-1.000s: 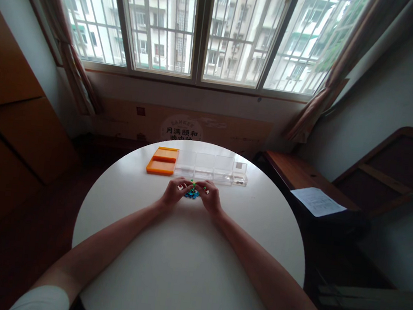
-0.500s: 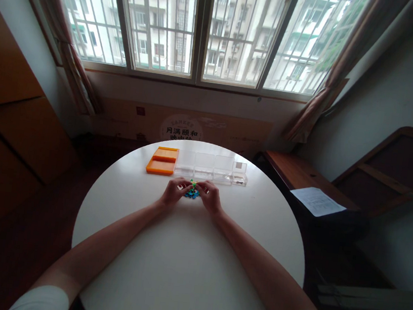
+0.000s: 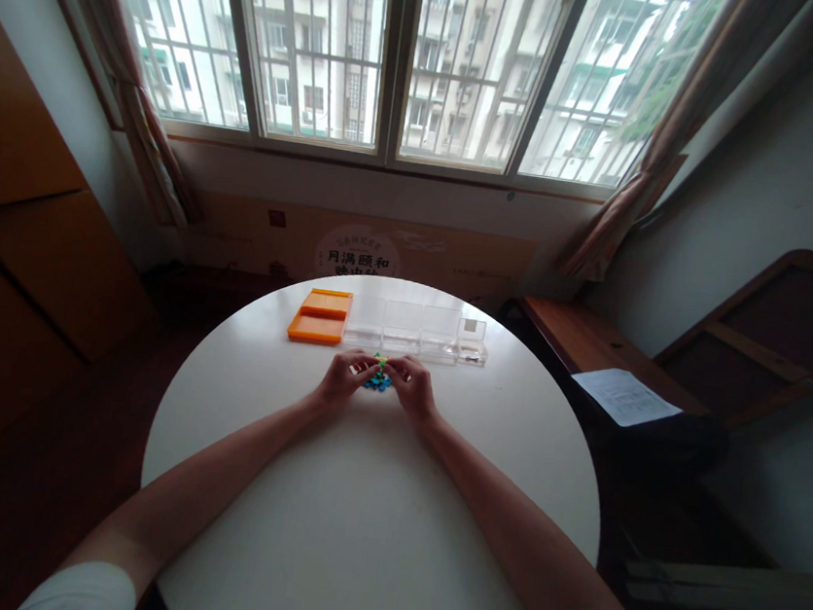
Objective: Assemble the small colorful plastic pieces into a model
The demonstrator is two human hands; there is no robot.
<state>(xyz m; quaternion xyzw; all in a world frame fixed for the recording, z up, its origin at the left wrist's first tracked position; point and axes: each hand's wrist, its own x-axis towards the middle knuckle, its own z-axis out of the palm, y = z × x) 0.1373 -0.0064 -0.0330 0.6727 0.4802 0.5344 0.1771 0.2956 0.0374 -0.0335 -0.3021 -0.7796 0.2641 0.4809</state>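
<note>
Both hands meet over the far middle of a round white table (image 3: 368, 516). Between them is a small model of blue, green and yellow pieces (image 3: 377, 380), its blue part low and its green and yellow part at the top. My left hand (image 3: 343, 373) is closed, its thumb and fingertips pinching the upper part from the left. From the right, my right hand (image 3: 413, 384) pinches the same upper part with thumb and fingers. The fingertips hide some of the model, and its pieces are too small to make out singly.
Just beyond the hands stand an open orange case (image 3: 317, 326) and a row of clear plastic boxes (image 3: 404, 329) with raised lids. A small clear box (image 3: 471, 354) at the row's right end holds tiny bits. Right of the table, a paper sheet (image 3: 625, 397) lies on a wooden bench (image 3: 572, 334).
Hardly anything differs. Both hands keep their pinch on the model in the same place, with only a slight shift of the fingers and the pieces.
</note>
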